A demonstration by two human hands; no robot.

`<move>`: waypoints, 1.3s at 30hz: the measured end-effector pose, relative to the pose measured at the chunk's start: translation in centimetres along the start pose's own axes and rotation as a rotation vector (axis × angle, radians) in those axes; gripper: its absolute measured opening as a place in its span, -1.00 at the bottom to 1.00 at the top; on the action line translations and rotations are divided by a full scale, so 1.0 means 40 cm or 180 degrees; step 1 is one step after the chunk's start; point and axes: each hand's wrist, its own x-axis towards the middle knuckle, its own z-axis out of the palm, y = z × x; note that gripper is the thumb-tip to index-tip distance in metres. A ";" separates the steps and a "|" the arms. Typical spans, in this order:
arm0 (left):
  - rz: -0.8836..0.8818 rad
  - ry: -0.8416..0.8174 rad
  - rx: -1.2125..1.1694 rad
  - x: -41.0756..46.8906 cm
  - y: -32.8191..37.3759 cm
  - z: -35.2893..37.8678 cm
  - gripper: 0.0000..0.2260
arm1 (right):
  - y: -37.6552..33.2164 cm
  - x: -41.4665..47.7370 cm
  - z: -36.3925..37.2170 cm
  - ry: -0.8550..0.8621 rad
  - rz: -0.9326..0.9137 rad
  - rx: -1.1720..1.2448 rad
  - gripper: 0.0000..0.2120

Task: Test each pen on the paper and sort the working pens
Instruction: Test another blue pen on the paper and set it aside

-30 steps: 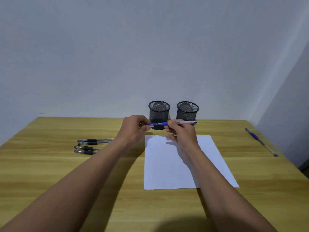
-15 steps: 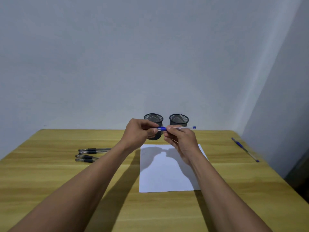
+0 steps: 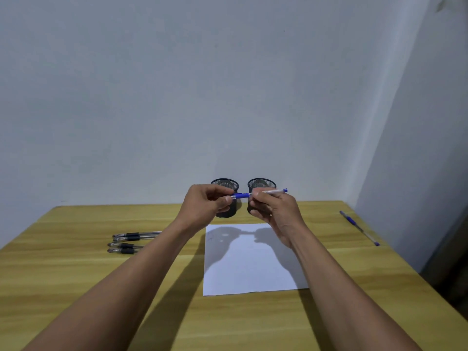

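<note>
I hold a blue pen [image 3: 263,193] level in the air in front of two black mesh cups. My left hand [image 3: 206,205] pinches its blue cap end; my right hand [image 3: 276,206] grips the clear barrel. A white sheet of paper [image 3: 249,262] lies flat on the wooden table [image 3: 76,274] below my hands. The left mesh cup [image 3: 225,184] and the right mesh cup [image 3: 262,183] stand side by side behind the paper, partly hidden by my hands. Several black pens [image 3: 131,240] lie in a row left of the paper.
Another blue pen [image 3: 358,227] lies near the table's right edge, close to the side wall. A plain wall rises just behind the cups. My forearms cross the near half of the table.
Both hands rose with the blue pen, away from the paper. My head tilted up, so the table sits lower in view. My left fingers closed around the cap end.
</note>
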 end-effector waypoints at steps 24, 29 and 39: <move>0.0468 -0.1320 0.2179 0.134 -0.055 0.499 -0.54 | -0.016 -0.058 -0.492 0.1777 -0.0516 -0.3325 -0.88; 0.0404 -0.1769 0.2614 0.172 -0.107 0.647 -0.42 | 0.041 -0.040 -0.578 0.2203 -0.0074 -0.3691 -0.86; 0.0702 -0.1885 0.3451 0.190 -0.171 0.748 -0.49 | 0.069 -0.010 -0.634 0.2226 0.0053 -0.4294 -0.76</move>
